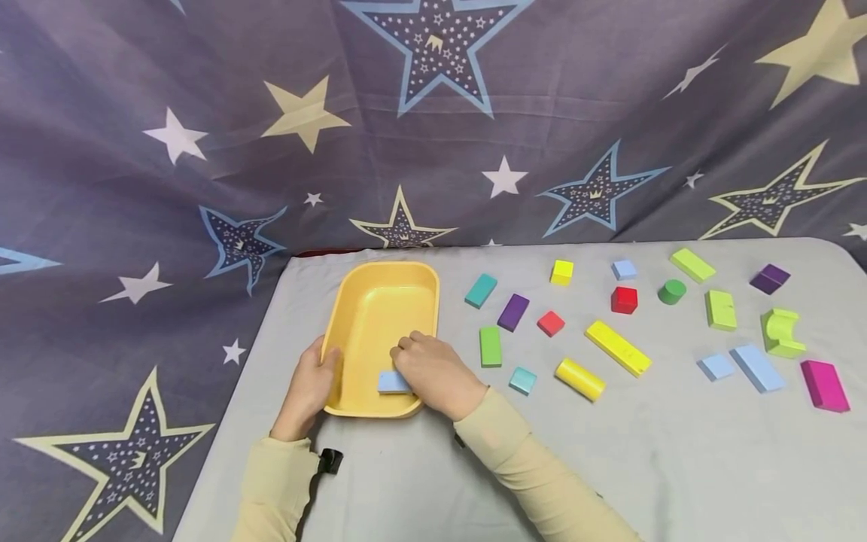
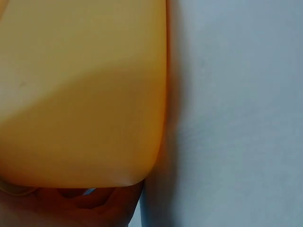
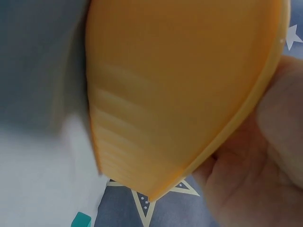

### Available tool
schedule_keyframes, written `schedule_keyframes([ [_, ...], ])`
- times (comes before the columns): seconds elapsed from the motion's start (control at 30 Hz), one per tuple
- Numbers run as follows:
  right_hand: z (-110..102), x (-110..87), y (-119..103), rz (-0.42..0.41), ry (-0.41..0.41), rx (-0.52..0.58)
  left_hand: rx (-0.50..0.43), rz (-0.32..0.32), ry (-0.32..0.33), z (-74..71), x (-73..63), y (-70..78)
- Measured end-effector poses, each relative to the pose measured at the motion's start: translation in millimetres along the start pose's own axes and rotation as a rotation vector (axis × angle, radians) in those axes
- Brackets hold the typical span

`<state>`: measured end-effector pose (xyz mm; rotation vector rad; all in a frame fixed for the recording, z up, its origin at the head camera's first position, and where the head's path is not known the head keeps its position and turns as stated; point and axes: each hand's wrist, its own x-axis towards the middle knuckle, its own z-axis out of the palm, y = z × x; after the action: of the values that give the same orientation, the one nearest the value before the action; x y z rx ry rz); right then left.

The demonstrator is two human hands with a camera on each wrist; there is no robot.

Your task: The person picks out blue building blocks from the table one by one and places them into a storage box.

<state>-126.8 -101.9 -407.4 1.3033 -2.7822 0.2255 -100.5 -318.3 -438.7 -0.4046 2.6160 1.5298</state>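
Note:
A yellow plastic tray lies on the table's left part. My left hand grips its left rim, with the thumb over the edge. My right hand reaches over the right rim, its fingers curled down inside the tray. Those fingers hold the right end of a light blue block near the tray's front end; the fingertips are hidden beneath the hand. In the right wrist view the tray's outer wall fills the middle, with the right hand over its rim. The left wrist view shows the tray close up.
Right of the tray, several blocks lie scattered: a green block, a teal block, a purple block, a yellow cylinder and a magenta block among them. A star-patterned cloth hangs behind the table.

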Motion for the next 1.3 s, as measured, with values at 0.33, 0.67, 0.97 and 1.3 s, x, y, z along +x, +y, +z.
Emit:
schedule_keyframes([
  [0.33, -7, -1.3, 4, -0.039, 0.064, 0.043, 0.026, -0.009, -0.005, -0.3, -0.5, -0.6],
  [0.67, -29, -14.0, 33, -0.058, 0.189, 0.136, 0.114, 0.047, 0.003, 0.9, 6.8, 0.0],
  [0.97, -46, -42.5, 61, -0.04, 0.24, 0.119, 0.187, 0.035, -0.003, -3.0, 3.8, 1.5],
  [1.3, -49, -62.3, 81, 0.009, 0.2, 0.092, 0.192, 0.029, 0.009, -2.4, 2.4, 2.9],
])
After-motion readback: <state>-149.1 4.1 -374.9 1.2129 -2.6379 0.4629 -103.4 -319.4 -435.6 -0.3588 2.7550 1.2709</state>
